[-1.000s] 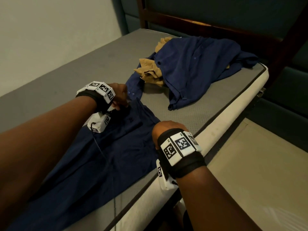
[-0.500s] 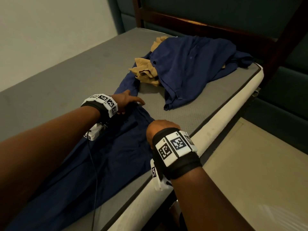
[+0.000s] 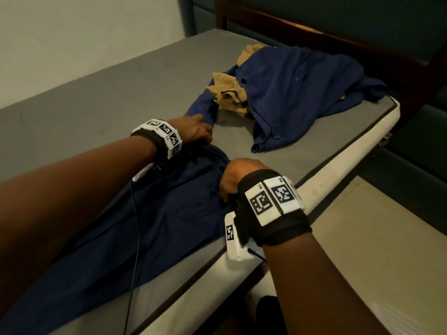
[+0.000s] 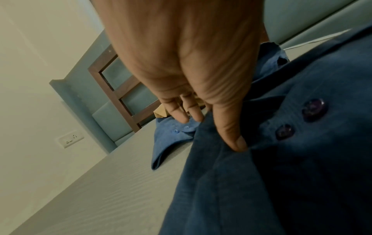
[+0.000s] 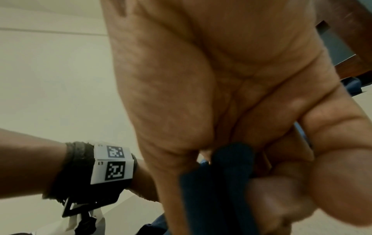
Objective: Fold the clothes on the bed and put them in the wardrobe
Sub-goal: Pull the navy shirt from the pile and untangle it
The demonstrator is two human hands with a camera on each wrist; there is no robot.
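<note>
Gripping the navy shirt (image 3: 169,213) spread on the bed (image 3: 96,97): our right hand (image 3: 238,176) pinches a bunched fold, our left hand (image 3: 193,131) curls into cloth by the buttons (image 4: 313,109). It's light, limp, no stiffness, so we judge seams or collar best. Second shirt heap (image 3: 302,93) lies beyond our fingers (image 4: 234,141).

navy shirt (image 3: 154,221) | tan garment (image 3: 229,93), probably | grey mattress (image 3: 96,97)

left grip (image 3: 193,131) curled, right grip (image 3: 235,176) pinching
</note>
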